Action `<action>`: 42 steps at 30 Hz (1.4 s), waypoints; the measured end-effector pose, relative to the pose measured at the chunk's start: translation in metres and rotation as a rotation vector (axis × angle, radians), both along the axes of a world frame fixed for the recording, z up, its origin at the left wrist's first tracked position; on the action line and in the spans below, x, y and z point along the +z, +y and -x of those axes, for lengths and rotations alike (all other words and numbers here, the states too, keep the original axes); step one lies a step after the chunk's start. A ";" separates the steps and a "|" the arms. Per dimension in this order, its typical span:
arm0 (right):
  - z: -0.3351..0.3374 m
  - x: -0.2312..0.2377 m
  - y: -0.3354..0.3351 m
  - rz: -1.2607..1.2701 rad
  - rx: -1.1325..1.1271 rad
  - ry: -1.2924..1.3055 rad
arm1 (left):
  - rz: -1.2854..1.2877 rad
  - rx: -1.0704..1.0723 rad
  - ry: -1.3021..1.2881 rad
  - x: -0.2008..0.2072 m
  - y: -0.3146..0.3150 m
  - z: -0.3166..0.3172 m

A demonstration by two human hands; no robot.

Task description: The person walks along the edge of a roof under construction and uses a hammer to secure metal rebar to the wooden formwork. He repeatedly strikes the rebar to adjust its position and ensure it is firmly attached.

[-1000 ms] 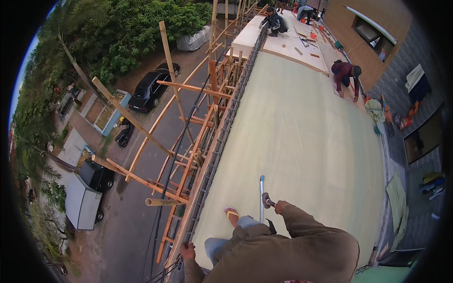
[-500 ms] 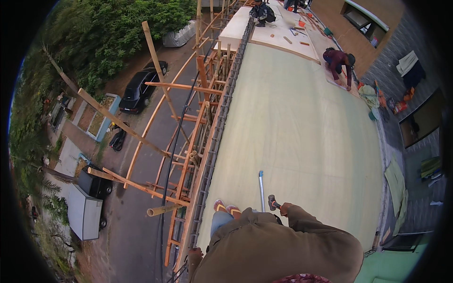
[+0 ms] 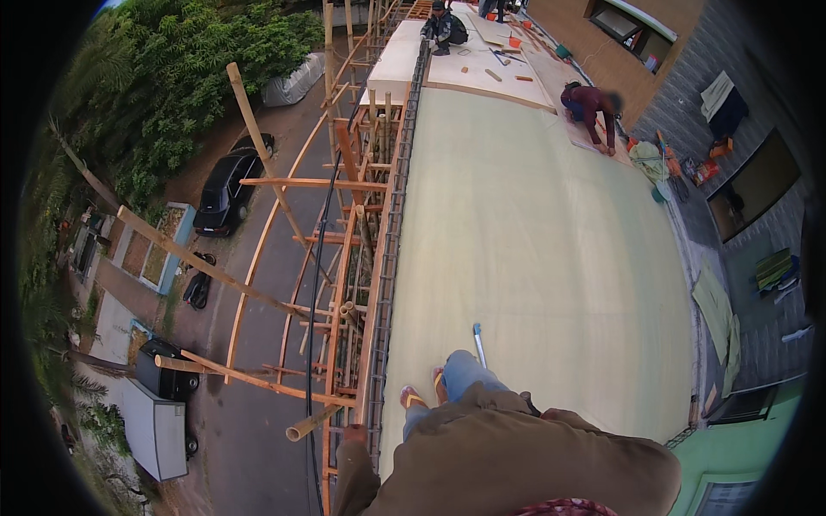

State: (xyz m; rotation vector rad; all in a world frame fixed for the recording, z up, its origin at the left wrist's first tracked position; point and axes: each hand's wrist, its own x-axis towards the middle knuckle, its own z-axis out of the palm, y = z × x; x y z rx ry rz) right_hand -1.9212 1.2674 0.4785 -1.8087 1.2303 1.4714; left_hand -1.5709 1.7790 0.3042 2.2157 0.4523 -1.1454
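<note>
Pale deck (image 3: pixel 533 241) laid, rebar (image 3: pixel 389 258) along left edge, bar (image 3: pixel 479 347) lying near; what remains, I can't tell. Left hand (image 3: pixel 354 434) beside rebar, grip unclear; right hand hidden.

Left arm (image 3: pixel 353 482) stretched forward, left hand (image 3: pixel 354 435) beyond its cuff; right arm (image 3: pixel 602 443) bent, right hand hidden

Dark steel rebar cage (image 3: pixel 389 249) along the left edge of pale sheet decking (image 3: pixel 533 241).
Looks narrow and ladder-like, runs lengthwise; well apart, flat on the decking, blue-tipped silver bar (image 3: pixel 479 347), lower part hidden.
</note>
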 end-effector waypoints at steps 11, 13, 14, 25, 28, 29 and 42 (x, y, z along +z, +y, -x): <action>-0.114 -0.035 -0.081 -0.025 -0.029 -0.007 | -0.070 -0.195 -0.041 0.059 -0.153 -0.160; -0.153 -0.026 -0.114 -0.031 -0.023 -0.045 | -0.122 -0.179 -0.008 0.044 -0.172 -0.166; -0.166 -0.021 -0.132 -0.041 -0.034 -0.073 | -0.164 -0.239 -0.043 0.021 -0.177 -0.172; -0.286 -0.084 -0.401 0.105 -0.162 -0.047 | 0.112 -0.299 -0.278 0.048 -0.450 -0.284; -0.355 -0.044 -0.466 0.271 -0.267 -0.089 | 0.183 -0.337 -0.313 0.081 -0.537 -0.330; -0.369 -0.046 -0.485 0.291 -0.304 -0.106 | 0.214 -0.387 -0.350 0.098 -0.564 -0.339; -0.545 -0.044 -0.583 0.179 -0.440 -0.140 | -0.247 -0.872 -0.051 -0.013 -0.623 -0.535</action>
